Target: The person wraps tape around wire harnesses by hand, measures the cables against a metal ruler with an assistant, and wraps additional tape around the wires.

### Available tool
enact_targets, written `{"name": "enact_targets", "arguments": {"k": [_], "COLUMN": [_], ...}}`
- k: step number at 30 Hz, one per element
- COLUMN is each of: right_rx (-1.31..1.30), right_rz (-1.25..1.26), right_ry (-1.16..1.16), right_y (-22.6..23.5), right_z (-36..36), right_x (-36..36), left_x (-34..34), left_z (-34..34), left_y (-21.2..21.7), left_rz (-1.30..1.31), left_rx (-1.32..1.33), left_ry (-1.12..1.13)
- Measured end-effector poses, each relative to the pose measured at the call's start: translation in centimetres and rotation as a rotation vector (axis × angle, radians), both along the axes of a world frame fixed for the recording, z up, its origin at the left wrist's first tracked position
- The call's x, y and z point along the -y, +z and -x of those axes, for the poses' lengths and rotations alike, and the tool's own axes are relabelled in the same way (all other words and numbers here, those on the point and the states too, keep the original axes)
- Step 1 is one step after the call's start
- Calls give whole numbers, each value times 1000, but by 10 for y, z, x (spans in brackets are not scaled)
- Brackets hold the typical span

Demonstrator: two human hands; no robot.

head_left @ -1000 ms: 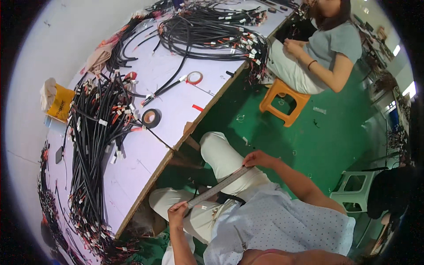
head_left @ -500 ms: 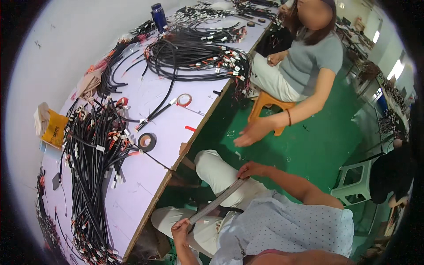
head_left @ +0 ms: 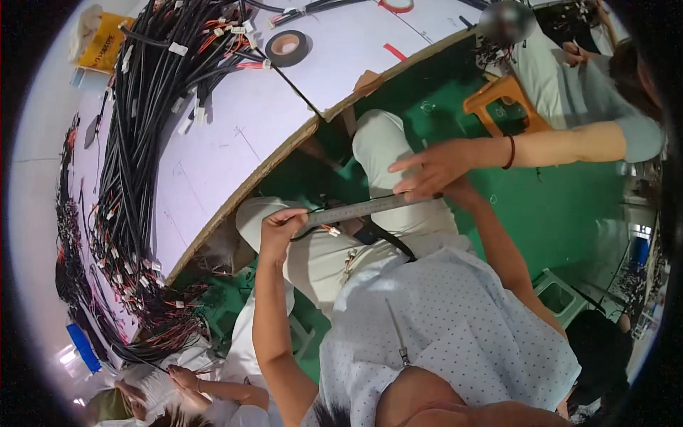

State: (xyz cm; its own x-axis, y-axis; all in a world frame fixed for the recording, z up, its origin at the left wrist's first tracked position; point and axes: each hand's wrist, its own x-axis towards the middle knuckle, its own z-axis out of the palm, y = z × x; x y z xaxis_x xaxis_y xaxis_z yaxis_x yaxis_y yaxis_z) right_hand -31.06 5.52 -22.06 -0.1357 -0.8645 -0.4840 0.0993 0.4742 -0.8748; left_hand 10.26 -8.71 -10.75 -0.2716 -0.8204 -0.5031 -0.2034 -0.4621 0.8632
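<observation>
White counter (head_left: 235,135) at left, heaped with black wire bundles (head_left: 142,114) and a tape roll (head_left: 287,48). Left hand (head_left: 279,229) pinched on the steel ruler (head_left: 370,208) and a thin wire, held over the lap. Best kept level, wire taut along its edge. Right hand hidden beneath a co-worker's reaching hand (head_left: 427,165); grip cannot be told. Orange stool (head_left: 504,96) beyond.

A grey metal ruler (head_left: 373,208) crosses the middle of the frame over cream trousers (head_left: 341,256), above a pale blue shirt with small dark dots (head_left: 455,320) at lower centre. The floor (head_left: 562,206) is deep green, the stool (head_left: 501,99) at upper right orange. On the white tabletop (head_left: 235,135) lie black cable bundles (head_left: 142,121) (red and white tips), a black tape roll (head_left: 287,48) and, upper left, a yellow box (head_left: 105,43)
</observation>
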Motion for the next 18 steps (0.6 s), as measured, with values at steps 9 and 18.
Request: {"name": "enact_targets", "arguments": {"k": [9,18], "right_rx": [210,697], "right_rz": [61,152], "right_ry": [-241,-433], "right_y": [-24,-44], "right_z": [2,13], "right_x": [-20,-21], "left_x": [9,18], "left_z": [19,54], "left_y": [15,30], "left_rz": [43,102], "left_rx": [60,29], "left_ry": [-51,6]}}
